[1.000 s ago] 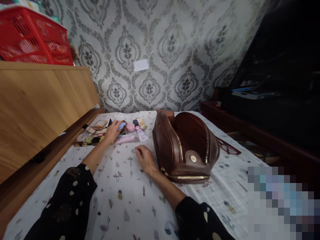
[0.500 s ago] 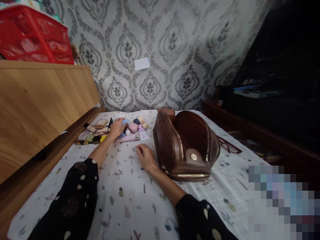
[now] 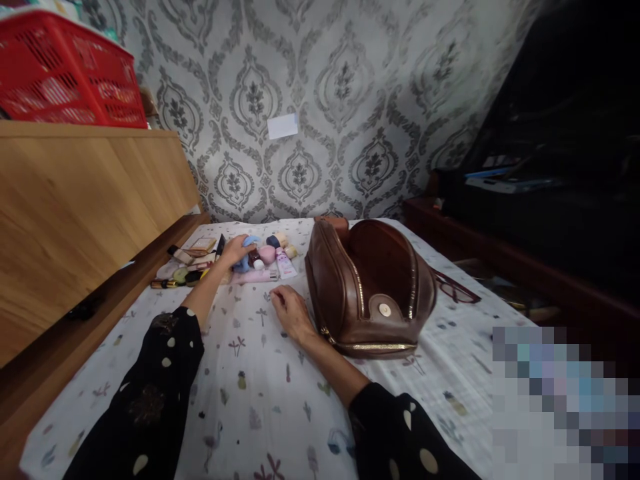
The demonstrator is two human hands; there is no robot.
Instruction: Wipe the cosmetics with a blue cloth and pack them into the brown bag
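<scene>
My left hand (image 3: pixel 237 252) reaches into a group of cosmetics at the far left of the bed. Its fingertips close on a small dark bottle with a white cap (image 3: pixel 255 257). Beneath and beside the fingers is a light-blue item (image 3: pixel 241 264), partly hidden. Close by lie a round pink container (image 3: pixel 267 254), a pink-and-white tube (image 3: pixel 286 264) and a long pink tube (image 3: pixel 255 275). My right hand (image 3: pixel 291 309) rests on the sheet with fingers curled in and nothing visible in them. Just right of it stands a brown bag (image 3: pixel 373 293), its top unzipped and gaping.
More make-up, including a green round item (image 3: pixel 180 274), lies left of my left hand. Glasses (image 3: pixel 459 291) lie behind the bag's right side. A wooden cabinet (image 3: pixel 95 200) carrying a red basket (image 3: pixel 75 73) borders the left; a patterned wall (image 3: pixel 340 167) stands behind.
My left hand has lifted and shifted slightly, showing more of the light-blue item. The small dark bottle has tilted or moved slightly right. My right hand stays put.
</scene>
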